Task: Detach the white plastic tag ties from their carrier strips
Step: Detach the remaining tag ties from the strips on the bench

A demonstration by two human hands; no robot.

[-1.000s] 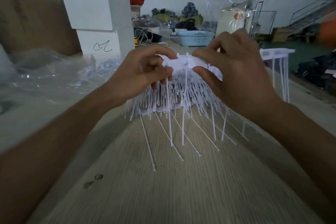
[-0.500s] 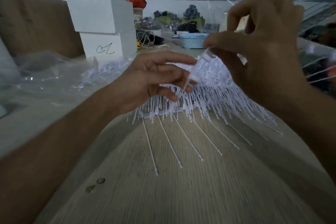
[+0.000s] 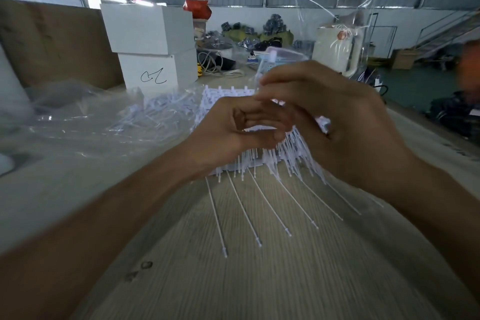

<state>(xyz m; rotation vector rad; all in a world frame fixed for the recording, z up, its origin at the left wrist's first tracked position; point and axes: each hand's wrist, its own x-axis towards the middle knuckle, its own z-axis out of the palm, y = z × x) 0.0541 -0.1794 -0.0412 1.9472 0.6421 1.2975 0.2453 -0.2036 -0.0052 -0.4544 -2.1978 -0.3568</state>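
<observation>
A dense bundle of white plastic tag ties (image 3: 283, 156) on their carrier strips sits on the wooden table, its thin ends fanning toward me. My left hand (image 3: 233, 130) curls its fingers around the top of the bundle. My right hand (image 3: 335, 122) is pressed against the bundle's right side with fingers curled onto the ties; the exact grip is blurred. Several long loose ties (image 3: 244, 210) lie spread on the table in front. A white carrier strip grid (image 3: 220, 96) shows behind my left hand.
Crumpled clear plastic bags with loose white ties (image 3: 155, 112) lie at the left. Two stacked white boxes (image 3: 150, 44) stand behind them. A blue basket (image 3: 275, 60) and a clear bag (image 3: 345, 34) are at the back. The wooden table (image 3: 259, 280) stretches toward me.
My right hand has come down from its raised position and closed in against my left hand on the bundle. The fanned ties dropped lower with it.
</observation>
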